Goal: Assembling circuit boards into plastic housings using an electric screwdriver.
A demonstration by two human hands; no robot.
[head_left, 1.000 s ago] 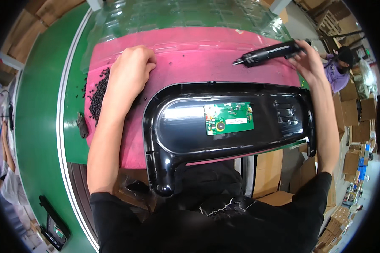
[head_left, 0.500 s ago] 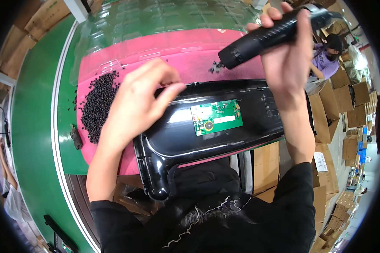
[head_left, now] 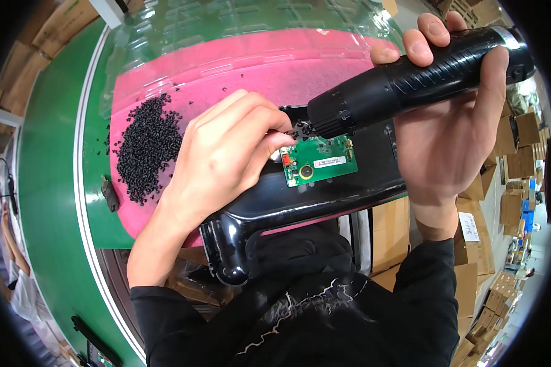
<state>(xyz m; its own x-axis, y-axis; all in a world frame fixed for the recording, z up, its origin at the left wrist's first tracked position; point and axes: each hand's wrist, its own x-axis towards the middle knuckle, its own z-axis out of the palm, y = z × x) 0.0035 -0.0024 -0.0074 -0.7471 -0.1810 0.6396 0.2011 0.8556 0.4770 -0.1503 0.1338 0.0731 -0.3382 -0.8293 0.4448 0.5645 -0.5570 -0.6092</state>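
My right hand (head_left: pixel 441 134) is wrapped round a black electric screwdriver (head_left: pixel 404 82), tilted down to the left. Several small black screws (head_left: pixel 306 127) cling about its bit. At that tip, the thumb and forefinger of my left hand (head_left: pixel 229 150) are pinched together on what looks like a small black screw, mostly hidden by the fingers. Under the tip lies a green circuit board (head_left: pixel 323 164) with a round component and a white label. It rests inside a glossy black plastic housing (head_left: pixel 275 211), which is partly covered by my hands and the screwdriver.
A heap of black screws (head_left: pixel 147 147) sits on the pink mat (head_left: pixel 217 76), left of my left hand. Clear plastic trays (head_left: pixel 239 24) lie behind on the green table (head_left: pixel 52 153). A small dark object (head_left: pixel 109 196) lies by the mat's edge. Cardboard boxes (head_left: pixel 392 235) stand at the right.
The screwdriver has come down and nearer, its tip now over the circuit board's far edge. My left hand has moved right to meet the bit, its fingers pinching there.
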